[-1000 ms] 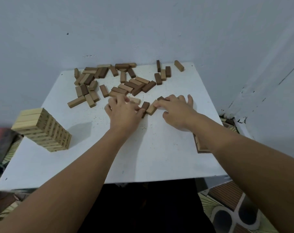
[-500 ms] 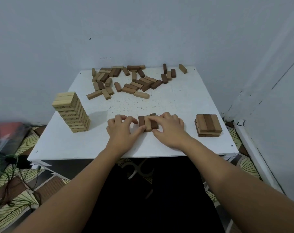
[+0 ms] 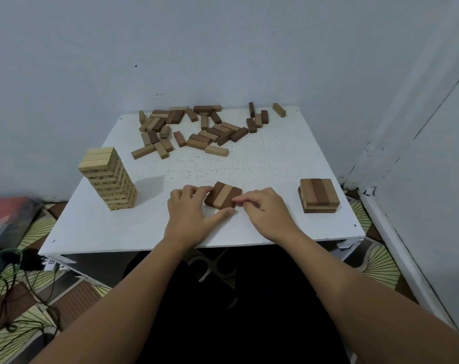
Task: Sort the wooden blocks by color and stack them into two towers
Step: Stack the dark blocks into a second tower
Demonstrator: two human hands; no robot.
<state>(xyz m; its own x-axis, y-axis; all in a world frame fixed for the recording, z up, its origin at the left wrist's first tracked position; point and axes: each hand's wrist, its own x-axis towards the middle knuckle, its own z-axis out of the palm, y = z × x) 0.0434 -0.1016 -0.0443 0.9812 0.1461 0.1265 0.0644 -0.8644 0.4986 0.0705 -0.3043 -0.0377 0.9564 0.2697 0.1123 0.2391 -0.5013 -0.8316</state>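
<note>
Near the table's (image 3: pixel 149 232) front edge, the left hand (image 3: pixel 190 216) and right hand (image 3: pixel 266 215) pinch a three-block row (image 3: pixel 223 195) between them, which likely needs even squeezing from both sides so the blocks lift together toward the short stack (image 3: pixel 319 197) at the right edge.

Two hands (image 3: pixel 194 214), two towers (image 3: pixel 108 178), three blocks in a row (image 3: pixel 223 196), one loose pile (image 3: pixel 196 130), exact count unclear.
</note>
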